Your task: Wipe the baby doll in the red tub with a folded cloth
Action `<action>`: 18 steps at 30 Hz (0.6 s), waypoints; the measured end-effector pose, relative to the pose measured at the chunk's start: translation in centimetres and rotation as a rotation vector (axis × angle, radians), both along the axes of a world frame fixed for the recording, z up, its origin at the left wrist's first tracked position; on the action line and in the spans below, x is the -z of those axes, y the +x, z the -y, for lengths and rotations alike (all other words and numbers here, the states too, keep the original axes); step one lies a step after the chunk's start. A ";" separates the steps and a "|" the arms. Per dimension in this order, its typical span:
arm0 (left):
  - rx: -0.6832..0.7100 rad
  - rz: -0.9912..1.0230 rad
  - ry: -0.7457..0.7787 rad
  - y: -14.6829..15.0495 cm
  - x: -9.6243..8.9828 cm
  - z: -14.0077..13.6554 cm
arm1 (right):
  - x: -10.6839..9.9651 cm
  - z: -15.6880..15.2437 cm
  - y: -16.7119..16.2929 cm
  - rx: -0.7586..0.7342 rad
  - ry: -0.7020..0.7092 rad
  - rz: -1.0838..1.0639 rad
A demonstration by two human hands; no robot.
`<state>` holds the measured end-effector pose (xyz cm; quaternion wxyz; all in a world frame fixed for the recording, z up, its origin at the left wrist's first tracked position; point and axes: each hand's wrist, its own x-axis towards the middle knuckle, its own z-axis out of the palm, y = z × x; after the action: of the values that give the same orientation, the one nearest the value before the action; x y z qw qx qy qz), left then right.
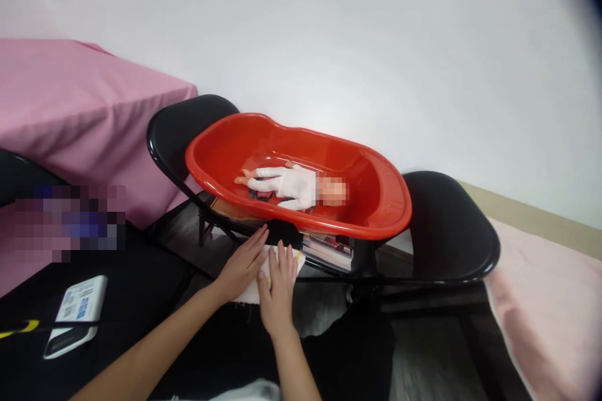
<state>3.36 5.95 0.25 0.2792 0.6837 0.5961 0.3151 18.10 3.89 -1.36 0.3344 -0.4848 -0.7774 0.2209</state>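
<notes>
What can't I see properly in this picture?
In the head view:
Part of the white cloth: hidden under the left hand and right hand.
The head of the doll: blurred into squares.
Words on the books: too small.
The rest of the pink cloth: cut off by the left edge.

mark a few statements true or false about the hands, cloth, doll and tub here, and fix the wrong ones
1. The doll lies inside the red tub. True.
2. The left hand grips the rim of the red tub. False: it rests on the white cloth.
3. The right hand lies on the white cloth with its fingers stretched out. True.
4. The doll is dressed in black. False: it is dressed in white.
5. The printed white item lies on a black surface. True.
</notes>
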 end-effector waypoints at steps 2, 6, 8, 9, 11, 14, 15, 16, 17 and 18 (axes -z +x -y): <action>-0.011 0.014 -0.025 -0.2 0.3 -0.1 | 1.0 0.2 0.1 0.050 -0.022 -0.076; -0.060 0.033 -0.055 -0.2 0.5 0.0 | 3.3 0.0 0.2 0.178 -0.119 -0.305; -0.089 0.021 -0.045 -0.1 0.5 0.2 | 4.4 -0.3 0.3 0.236 -0.170 -0.442; -0.101 0.011 -0.035 -0.1 0.5 0.3 | 4.8 -0.4 0.4 0.244 -0.189 -0.496; -0.123 -0.002 -0.014 -0.1 0.6 0.6 | 5.4 -0.6 0.6 0.221 -0.212 -0.564; -0.157 0.017 -0.023 -0.2 1.1 0.9 | 5.7 -0.6 0.9 0.172 -0.248 -0.630; -0.173 0.033 -0.038 -0.3 1.3 1.0 | 5.7 -0.6 1.0 0.160 -0.280 -0.666; -0.192 0.053 -0.055 -0.4 1.5 1.1 | 5.8 -0.6 1.1 0.151 -0.323 -0.711; -0.215 0.068 -0.066 -0.6 1.8 1.2 | 6.0 -0.7 1.3 0.146 -0.373 -0.761; -0.246 0.082 -0.071 -0.9 2.1 1.3 | 6.3 -0.8 1.5 0.148 -0.423 -0.808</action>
<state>2.46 4.61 -1.85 0.2868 0.5816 0.6742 0.3535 19.62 4.71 -7.66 0.5191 -0.4716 -0.4861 0.5214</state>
